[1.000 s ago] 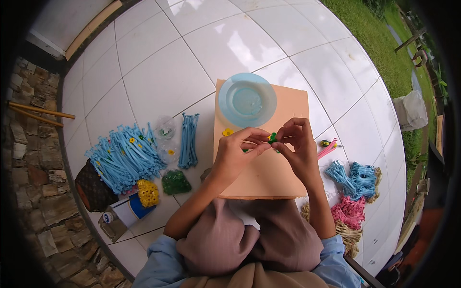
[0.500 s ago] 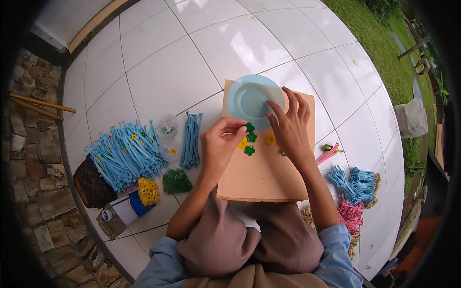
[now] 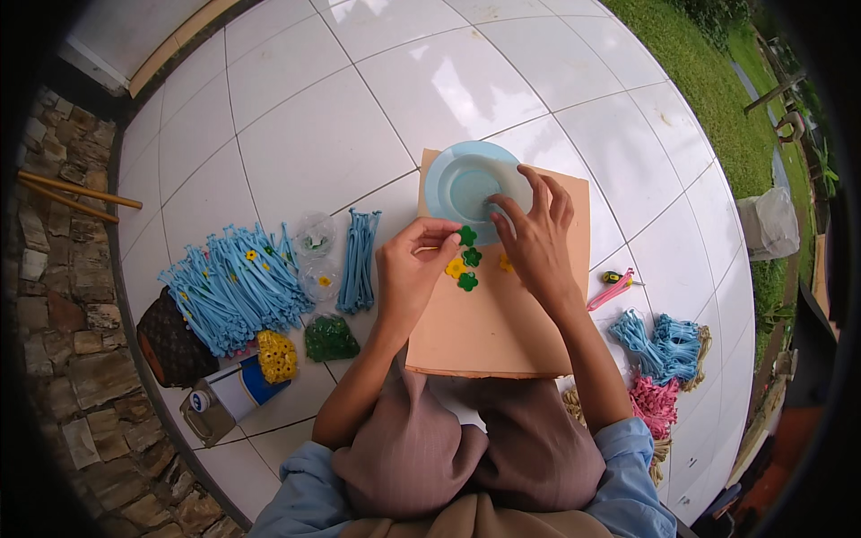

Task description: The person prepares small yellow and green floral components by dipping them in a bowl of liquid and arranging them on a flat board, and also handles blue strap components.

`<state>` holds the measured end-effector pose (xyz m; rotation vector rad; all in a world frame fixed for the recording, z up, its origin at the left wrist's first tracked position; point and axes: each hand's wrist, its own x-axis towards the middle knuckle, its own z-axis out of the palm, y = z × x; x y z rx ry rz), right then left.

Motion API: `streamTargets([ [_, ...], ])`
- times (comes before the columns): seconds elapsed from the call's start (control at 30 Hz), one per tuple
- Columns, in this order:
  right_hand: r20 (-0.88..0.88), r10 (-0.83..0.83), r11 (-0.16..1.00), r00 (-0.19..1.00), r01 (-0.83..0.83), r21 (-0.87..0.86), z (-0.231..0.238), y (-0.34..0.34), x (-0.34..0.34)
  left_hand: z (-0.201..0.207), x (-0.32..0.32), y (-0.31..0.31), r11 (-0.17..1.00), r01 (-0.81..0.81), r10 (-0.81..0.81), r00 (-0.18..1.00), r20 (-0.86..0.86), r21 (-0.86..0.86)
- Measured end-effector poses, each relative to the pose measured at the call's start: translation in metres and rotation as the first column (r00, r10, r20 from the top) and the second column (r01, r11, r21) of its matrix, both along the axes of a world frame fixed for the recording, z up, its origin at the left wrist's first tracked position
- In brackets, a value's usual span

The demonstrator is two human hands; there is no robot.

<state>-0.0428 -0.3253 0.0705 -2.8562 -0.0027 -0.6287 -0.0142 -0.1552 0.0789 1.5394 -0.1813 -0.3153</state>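
Over the upper part of a tan board point(image 3: 484, 341), my left hand point(image 3: 414, 260) pinches a green flower-shaped piece point(image 3: 466, 236) between thumb and fingertips. Just below it lie two more green flower pieces point(image 3: 467, 282) and a yellow flower piece point(image 3: 456, 268). At the board's far edge rests a light blue bowl point(image 3: 448, 188). My right hand point(image 3: 543, 242) hangs over the bowl's right side with fingers spread and bent, the index fingertip over the inside. Nothing shows between those fingers. Another yellow flower piece point(image 3: 506, 262) is partly covered by my right hand.
Left on the white tiles are bundled light blue strips point(image 3: 238, 287), a narrower blue bundle point(image 3: 359, 260), clear bags point(image 3: 316, 238), bags of yellow point(image 3: 277, 356) and green pieces point(image 3: 330, 339), and a metal can point(image 3: 233, 394). Blue point(image 3: 677, 345) and pink bundles point(image 3: 655, 401) lie right.
My right hand has shifted slightly left over the bowl, covering more of the yellow piece and hiding a green piece beside it. My left hand is almost still, with the green flower piece held.
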Motion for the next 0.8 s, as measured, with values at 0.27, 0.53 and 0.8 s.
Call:
streamTargets([
  [0.27, -0.106, 0.08, 0.768, 0.991, 0.007, 0.64, 0.035, 0.014, -0.02, 0.003, 0.007, -0.002, 0.995, -0.017, 0.009, 0.997, -0.079, -0.096],
  [0.53, 0.101, 0.074, 0.972, 0.992, -0.095, 0.216, 0.04, 0.03, -0.031, 0.005, 0.005, -0.006, 0.971, -0.013, -0.034, 0.98, -0.195, -0.238],
  [0.8, 0.292, 0.044, 0.999, 0.955, -0.037, -0.029, 0.033, 0.03, -0.033, 0.012, 0.003, -0.001, 0.925, -0.009, -0.136, 0.925, -0.355, -0.379],
])
